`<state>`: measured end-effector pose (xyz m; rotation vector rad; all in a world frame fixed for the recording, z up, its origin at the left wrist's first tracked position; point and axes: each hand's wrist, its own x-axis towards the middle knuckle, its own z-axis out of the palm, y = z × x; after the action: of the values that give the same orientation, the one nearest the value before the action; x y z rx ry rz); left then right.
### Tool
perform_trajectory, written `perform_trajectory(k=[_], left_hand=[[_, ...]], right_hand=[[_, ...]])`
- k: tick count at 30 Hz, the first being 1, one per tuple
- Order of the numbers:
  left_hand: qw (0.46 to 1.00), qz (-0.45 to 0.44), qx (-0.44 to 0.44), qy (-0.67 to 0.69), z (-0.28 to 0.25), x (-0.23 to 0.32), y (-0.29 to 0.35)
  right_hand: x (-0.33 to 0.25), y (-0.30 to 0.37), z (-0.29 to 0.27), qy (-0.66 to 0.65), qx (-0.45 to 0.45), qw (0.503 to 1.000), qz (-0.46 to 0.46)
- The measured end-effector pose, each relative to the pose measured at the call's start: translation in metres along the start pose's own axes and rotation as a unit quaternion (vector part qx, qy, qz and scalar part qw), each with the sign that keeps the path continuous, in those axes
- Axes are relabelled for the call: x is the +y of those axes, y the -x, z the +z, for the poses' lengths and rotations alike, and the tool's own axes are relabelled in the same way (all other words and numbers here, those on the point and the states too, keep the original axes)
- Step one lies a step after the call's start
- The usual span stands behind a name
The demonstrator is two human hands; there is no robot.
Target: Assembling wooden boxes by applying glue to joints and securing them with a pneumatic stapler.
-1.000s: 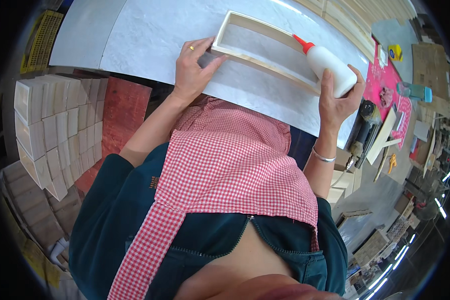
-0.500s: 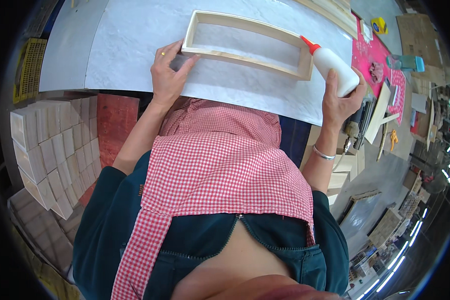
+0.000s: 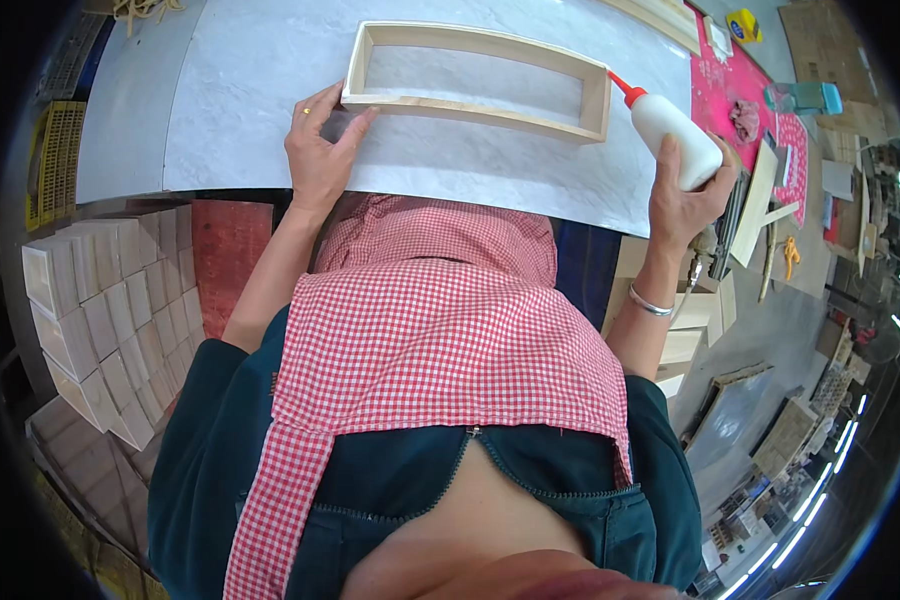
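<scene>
A shallow rectangular wooden frame (image 3: 490, 112), open in the middle, lies on the pale marbled tabletop (image 3: 240, 90). My left hand (image 3: 320, 145) grips its left end near the near corner, thumb against the near side and fingers behind the end piece. In my right hand (image 3: 692, 195) is a white glue bottle (image 3: 675, 138) with a red nozzle, tilted up and to the left. The nozzle's tip is at the frame's far right corner; whether glue is coming out is too small to tell.
Stacked wooden blocks (image 3: 110, 310) stand at my left by a red board (image 3: 232, 265). Wooden strips (image 3: 660, 22) lie at the far right edge. Past my right hand are a pink cloth (image 3: 715, 80), a teal-lidded container (image 3: 805, 97) and an air-tool-like metal piece (image 3: 705, 245).
Frame and left hand sit slightly farther left in the picture. The glue bottle has shifted a little right relative to the frame, its tip now at the corner's outer edge.
</scene>
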<state>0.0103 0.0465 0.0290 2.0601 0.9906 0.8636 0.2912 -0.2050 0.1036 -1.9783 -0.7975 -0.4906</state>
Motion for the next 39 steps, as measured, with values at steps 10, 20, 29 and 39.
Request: perform_trajectory(k=[10, 20, 29, 39], left_hand=[[1.000, 0.009, 0.001, -0.008, 0.001, -0.002, 0.000], [1.000, 0.015, 0.010, 0.000, 0.004, -0.005, -0.001], [0.998, 0.054, 0.036, -0.013, 0.008, -0.012, -0.001], [0.997, 0.066, 0.040, 0.015, 0.004, -0.012, 0.000]], right_hand=[[-0.016, 0.024, -0.028, 0.011, -0.016, 0.999, 0.041], [-0.034, 0.047, -0.054, 0.033, -0.026, 0.997, 0.069], [-0.097, 0.061, 0.017, -0.194, -0.160, 0.951, 0.183], [-0.123, 0.068, 0.091, -0.213, -0.220, 0.952, 0.011]])
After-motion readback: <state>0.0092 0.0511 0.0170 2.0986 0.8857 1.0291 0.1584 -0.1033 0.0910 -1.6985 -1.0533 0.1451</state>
